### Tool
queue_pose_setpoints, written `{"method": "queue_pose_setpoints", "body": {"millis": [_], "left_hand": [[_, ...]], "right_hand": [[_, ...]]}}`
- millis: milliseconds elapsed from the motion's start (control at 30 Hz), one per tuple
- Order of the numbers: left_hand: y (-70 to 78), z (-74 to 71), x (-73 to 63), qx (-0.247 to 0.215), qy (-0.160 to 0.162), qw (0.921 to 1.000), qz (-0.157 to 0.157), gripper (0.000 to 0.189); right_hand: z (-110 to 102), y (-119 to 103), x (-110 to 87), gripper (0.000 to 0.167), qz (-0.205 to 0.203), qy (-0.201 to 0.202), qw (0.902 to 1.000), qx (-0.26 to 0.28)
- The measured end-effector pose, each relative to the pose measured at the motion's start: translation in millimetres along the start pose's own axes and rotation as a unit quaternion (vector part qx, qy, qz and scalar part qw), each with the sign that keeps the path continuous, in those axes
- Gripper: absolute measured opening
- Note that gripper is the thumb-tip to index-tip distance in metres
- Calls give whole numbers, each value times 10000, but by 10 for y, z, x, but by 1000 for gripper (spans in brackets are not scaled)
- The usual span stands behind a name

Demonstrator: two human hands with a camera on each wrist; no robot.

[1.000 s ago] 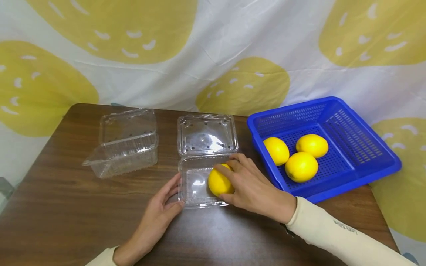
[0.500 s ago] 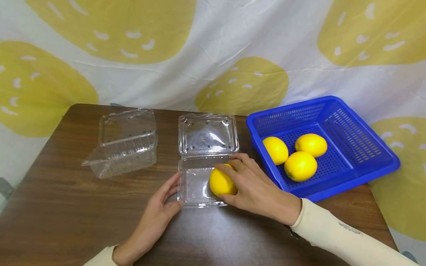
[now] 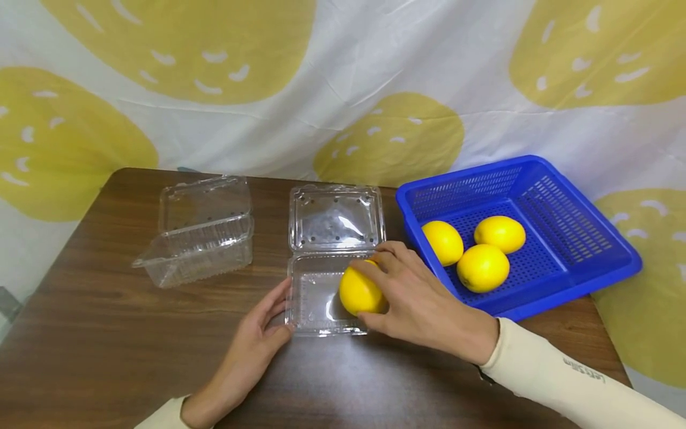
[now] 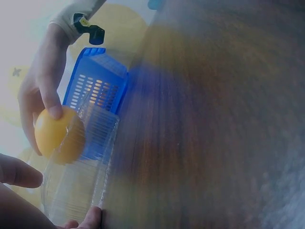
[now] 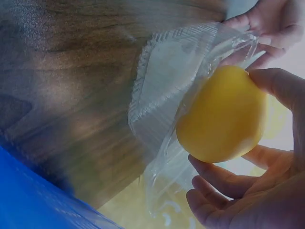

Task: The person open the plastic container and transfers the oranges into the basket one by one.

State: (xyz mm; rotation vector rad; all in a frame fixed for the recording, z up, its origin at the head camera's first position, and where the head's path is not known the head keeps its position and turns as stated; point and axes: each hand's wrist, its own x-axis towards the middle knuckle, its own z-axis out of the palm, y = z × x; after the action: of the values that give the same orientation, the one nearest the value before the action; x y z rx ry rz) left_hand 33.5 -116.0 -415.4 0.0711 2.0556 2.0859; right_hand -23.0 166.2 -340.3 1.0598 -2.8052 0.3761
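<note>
A yellow lemon [image 3: 359, 291] is held by my right hand [image 3: 415, 301] between thumb and fingers, over the right part of an opened clear plastic clamshell container [image 3: 313, 292]. In the left wrist view, the container's wall overlaps the lower part of the lemon [image 4: 52, 136]. The container's lid [image 3: 337, 220] lies folded back behind its base. My left hand [image 3: 252, 339] holds the base at its left side, thumb by the front corner and fingers along the wall. The right wrist view shows fingertips [image 5: 214, 176] under the lemon and the thumb on its other side.
A blue plastic basket [image 3: 602, 277] with three lemons [image 3: 484, 268] stands right of the container. Another opened clear clamshell [image 3: 206, 256] stands on the left of the wooden table [image 3: 134, 345]. A white and yellow patterned cloth [image 3: 257, 131] hangs behind.
My right hand and the lemon have shifted slightly right within the container's outline. The left hand has stayed in place at the container's left side.
</note>
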Motion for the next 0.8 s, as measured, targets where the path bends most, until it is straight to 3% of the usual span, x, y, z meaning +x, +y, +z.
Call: {"method": "queue_pose_setpoints", "body": {"millis": [333, 800], "left_hand": [[-7, 5, 7, -24, 18, 10000, -9, 79], [-21, -12, 4, -23, -31, 10000, 36, 79]], "right_hand": [[-130, 15, 26, 74, -7, 75, 10000, 54], [-397, 108, 98, 77, 411, 215, 9982, 384]]}}
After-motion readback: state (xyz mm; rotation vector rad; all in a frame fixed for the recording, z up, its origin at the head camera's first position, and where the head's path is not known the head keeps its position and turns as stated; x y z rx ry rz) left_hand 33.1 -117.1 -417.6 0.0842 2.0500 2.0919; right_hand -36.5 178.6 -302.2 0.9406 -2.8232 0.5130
